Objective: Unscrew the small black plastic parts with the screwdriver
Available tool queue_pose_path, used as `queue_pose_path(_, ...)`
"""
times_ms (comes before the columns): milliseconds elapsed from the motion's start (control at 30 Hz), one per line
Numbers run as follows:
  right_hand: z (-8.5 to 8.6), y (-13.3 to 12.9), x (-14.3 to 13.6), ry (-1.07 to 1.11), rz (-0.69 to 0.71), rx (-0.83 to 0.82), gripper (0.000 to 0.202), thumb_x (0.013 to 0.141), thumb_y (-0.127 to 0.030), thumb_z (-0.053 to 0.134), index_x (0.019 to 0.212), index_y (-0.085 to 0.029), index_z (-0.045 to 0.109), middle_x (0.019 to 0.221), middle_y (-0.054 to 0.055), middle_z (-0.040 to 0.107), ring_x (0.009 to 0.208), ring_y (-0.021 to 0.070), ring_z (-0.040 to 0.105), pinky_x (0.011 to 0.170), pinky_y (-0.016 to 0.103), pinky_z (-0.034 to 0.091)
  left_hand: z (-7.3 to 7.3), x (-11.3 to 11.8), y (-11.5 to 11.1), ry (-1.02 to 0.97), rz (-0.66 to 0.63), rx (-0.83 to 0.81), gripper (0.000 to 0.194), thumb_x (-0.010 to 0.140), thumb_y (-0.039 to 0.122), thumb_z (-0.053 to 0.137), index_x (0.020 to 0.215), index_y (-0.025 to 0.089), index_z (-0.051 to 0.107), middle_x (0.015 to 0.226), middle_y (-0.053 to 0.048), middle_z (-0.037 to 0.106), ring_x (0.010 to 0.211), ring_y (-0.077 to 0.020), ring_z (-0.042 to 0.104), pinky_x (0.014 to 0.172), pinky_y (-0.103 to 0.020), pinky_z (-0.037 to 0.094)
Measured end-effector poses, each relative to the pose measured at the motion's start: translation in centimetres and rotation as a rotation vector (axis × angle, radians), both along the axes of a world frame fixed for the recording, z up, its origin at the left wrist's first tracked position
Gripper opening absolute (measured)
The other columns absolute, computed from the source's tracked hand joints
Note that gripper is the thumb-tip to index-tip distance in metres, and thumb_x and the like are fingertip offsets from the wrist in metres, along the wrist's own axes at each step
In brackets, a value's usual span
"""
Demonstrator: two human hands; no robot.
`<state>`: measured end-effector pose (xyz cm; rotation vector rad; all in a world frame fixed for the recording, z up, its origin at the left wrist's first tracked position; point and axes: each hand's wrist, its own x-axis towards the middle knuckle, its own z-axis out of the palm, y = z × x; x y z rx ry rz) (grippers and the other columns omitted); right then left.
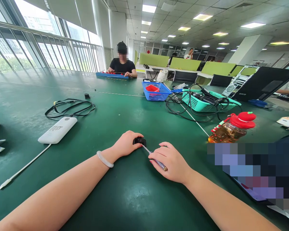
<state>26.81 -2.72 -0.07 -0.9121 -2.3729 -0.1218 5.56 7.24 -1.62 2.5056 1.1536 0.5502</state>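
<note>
My left hand (pixel 126 143) rests on the green tabletop, its thumb and fingers closed around a small black block-like part (pixel 140 141). Part of that block is covered by the fingers, so its exact kind does not show. In my right hand (pixel 170 159) is a slim screwdriver (pixel 160 164) with a translucent handle and a metal shaft. The shaft points up and to the left, and its tip meets the near side of the black part, close to my left thumb.
A white power bank (pixel 59 131) and a looped black cable (pixel 69 107) lie left. Farther off stand a blue basket (pixel 156 96) and a green basket (pixel 199 105) of cables. A red-lidded bottle (pixel 233 130) is right, beyond a blurred screen (pixel 257 176). Someone sits opposite at a blue tray (pixel 113 75).
</note>
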Motion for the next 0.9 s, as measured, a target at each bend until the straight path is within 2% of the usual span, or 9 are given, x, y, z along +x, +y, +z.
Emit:
queue_pose_path(333,0.1,-0.14,-0.18,-0.06,-0.014,0.04,0.013,0.091,-0.018,0.05,0.091,-0.022,0.062,0.077,0.001,0.069,0.069,0.0145,0.061,0.093,0.04,0.04,-0.01,0.01,-0.05,0.006,0.008,-0.004,0.037,0.083,0.035,0.064,0.119,0.025,0.064,0.111,-0.005,0.07,0.106,-0.0251,0.06,0.097,-0.039,0.047)
queue_pose_path(533,-0.16,-0.1,-0.33,-0.141,-0.043,0.011,0.013,0.091,-0.018,0.05,0.09,-0.021,0.062,0.078,0.002,0.067,0.07,0.0157,0.06,0.095,0.041,0.038,0.09,0.07,0.0,0.01,0.018,-0.002,0.038,0.083,0.033,0.064,0.12,0.023,0.063,0.11,-0.005,0.071,0.107,-0.0254,0.059,0.096,-0.039,0.047)
queue_pose_path(900,-0.32,-0.05,-0.26,-0.085,-0.039,0.053,0.013,0.09,-0.016,0.051,0.09,-0.02,0.062,0.076,-0.001,0.066,0.069,0.0132,0.06,0.096,0.039,0.038,-0.2,-0.06,0.14,-0.009,0.034,-0.031,0.04,0.083,0.038,0.064,0.121,0.025,0.062,0.112,-0.005,0.07,0.109,-0.0266,0.058,0.097,-0.041,0.047)
